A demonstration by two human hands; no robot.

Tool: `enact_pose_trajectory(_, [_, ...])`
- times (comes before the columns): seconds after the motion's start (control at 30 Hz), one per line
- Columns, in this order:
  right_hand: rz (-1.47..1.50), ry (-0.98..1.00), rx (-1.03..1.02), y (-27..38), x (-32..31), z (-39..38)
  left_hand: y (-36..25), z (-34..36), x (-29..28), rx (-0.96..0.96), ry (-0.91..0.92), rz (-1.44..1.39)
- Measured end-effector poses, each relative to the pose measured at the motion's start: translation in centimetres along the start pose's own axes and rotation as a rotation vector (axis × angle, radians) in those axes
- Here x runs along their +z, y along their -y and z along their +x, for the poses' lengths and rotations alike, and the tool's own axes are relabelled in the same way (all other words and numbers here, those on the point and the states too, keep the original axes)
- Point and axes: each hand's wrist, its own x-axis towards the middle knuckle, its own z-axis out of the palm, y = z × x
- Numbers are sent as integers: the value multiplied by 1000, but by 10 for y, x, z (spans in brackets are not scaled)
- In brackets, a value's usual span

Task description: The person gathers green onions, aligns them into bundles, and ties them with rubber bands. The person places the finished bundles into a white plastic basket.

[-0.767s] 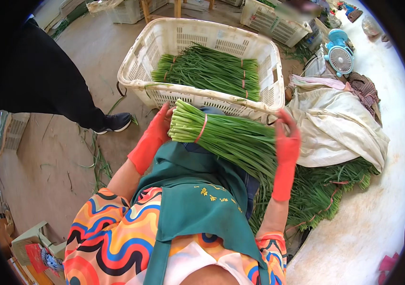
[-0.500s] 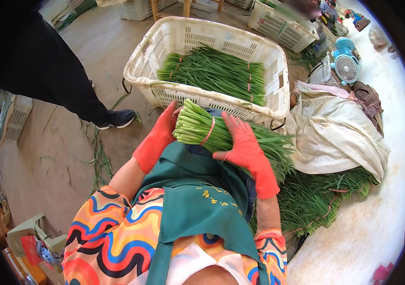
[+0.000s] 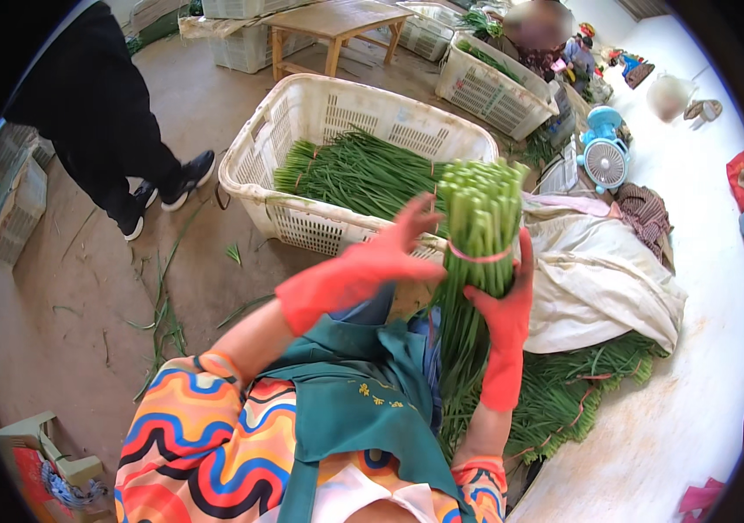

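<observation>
1. The bundle of green stalks (image 3: 475, 253) is held upright in front of the person's chest, cut ends uppermost, bound by a pink band (image 3: 479, 254).
2. The right hand (image 3: 505, 307) (red glove) is clamped round the bundle just below the band.
3. The left hand (image 3: 372, 268) lies against the bundle's left side, fingers spread and flat, not closed round it.
4. Done, in my judgement: this bundle is gathered and tied, and several tied bundles already lie in the white basket (image 3: 302, 228).
5. Left: a loose heap of stalks (image 3: 581, 392) remains on the floor at the right, beside a white cloth (image 3: 599, 279).
</observation>
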Motion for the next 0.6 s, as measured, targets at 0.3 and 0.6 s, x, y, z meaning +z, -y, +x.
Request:
enact_pose_trajectory(0.3, [-106, -164, -186, 26, -66, -38, -7, 29, 91, 141, 106, -91])
enact_pose_trajectory(0.6, [118, 149, 314, -35, -86, -100, -26, 16, 105, 141, 198, 8])
